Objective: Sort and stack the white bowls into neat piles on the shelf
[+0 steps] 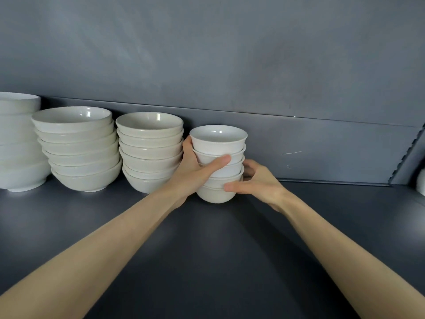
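A pile of several small white bowls (218, 143) stands upright on the dark grey shelf (207, 249), right of centre. My left hand (195, 171) grips the pile from the left, thumb across its front at mid height. My right hand (255, 183) holds it from the right, thumb on the lowest bowl, fingers round the back. To the left stand a pile of medium bowls (149, 148), a pile of wider bowls (78, 146) and, at the frame's edge, a pile of large bowls (18, 139).
The grey back wall (322, 146) rises just behind the piles. A notched upright post (407, 157) bounds the shelf at the right, with something white (422, 180) partly visible beyond it. Bare shelf surface lies to the right of the small pile and in front of all piles.
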The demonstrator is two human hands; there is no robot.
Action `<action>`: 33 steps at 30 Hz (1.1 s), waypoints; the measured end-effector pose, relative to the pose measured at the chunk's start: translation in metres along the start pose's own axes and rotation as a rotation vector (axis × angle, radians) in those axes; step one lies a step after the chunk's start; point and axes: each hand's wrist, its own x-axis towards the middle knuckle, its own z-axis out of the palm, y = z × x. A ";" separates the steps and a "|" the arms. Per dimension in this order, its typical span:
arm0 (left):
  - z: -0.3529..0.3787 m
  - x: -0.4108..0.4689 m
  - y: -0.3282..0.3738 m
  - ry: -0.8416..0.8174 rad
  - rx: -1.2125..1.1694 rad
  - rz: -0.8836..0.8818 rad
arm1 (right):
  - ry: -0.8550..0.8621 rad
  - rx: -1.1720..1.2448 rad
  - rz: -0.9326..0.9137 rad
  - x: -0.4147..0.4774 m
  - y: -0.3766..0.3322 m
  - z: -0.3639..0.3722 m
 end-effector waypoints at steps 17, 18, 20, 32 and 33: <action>0.005 -0.002 -0.001 0.102 0.053 0.143 | 0.052 0.104 -0.082 0.000 0.005 0.003; 0.005 -0.003 -0.002 0.111 0.056 0.151 | 0.050 0.109 -0.086 0.001 0.006 0.003; 0.005 -0.004 -0.003 0.132 0.065 0.169 | 0.045 0.112 -0.099 0.001 0.007 0.002; 0.000 -0.004 -0.005 0.153 0.088 0.214 | 0.022 0.123 -0.157 0.000 0.009 0.004; 0.000 -0.004 -0.005 0.151 0.088 0.216 | 0.024 0.121 -0.158 0.001 0.009 0.005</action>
